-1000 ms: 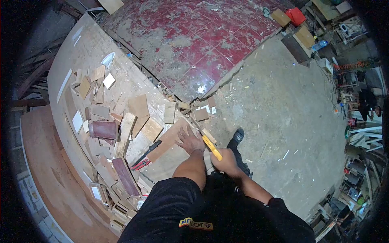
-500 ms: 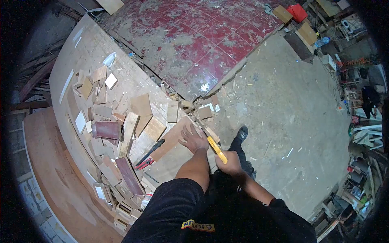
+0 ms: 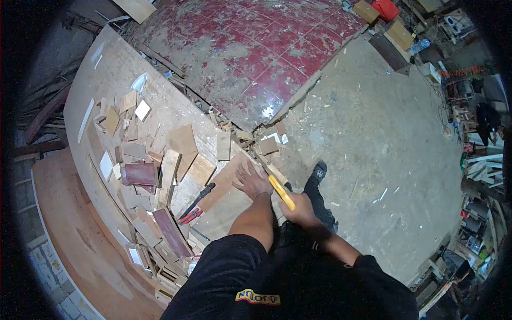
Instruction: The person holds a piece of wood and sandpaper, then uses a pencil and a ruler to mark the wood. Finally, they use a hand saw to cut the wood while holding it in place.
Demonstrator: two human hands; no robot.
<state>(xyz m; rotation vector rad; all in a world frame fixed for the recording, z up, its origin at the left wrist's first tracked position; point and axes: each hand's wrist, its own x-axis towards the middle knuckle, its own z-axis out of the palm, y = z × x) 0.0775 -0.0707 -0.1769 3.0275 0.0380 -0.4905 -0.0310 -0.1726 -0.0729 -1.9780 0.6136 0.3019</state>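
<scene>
My left hand [image 3: 253, 183] lies with spread fingers on a flat brown board [image 3: 223, 184] at the edge of the wooden worktop. In my right hand [image 3: 300, 209] is the yellow handle of a handsaw [image 3: 281, 192], held close to my body. The narrow dark blade runs forward from the handle, along the board's right edge just beside my left fingers. Left of the board lie a tool with a black handle [image 3: 207, 191] and a red-handled tool [image 3: 191, 216].
Many wood offcuts [image 3: 141, 174] cover the worktop [image 3: 120, 64] on the left. A small block [image 3: 224, 146] sits beyond the board. My shoe [image 3: 319, 170] stands on the concrete floor [image 3: 373, 133]. Red tiles [image 3: 288, 37] lie ahead, and clutter lines the right side.
My right hand and the saw have shifted slightly forward. My left hand stays spread on the board, and the whole view has drifted a little.
</scene>
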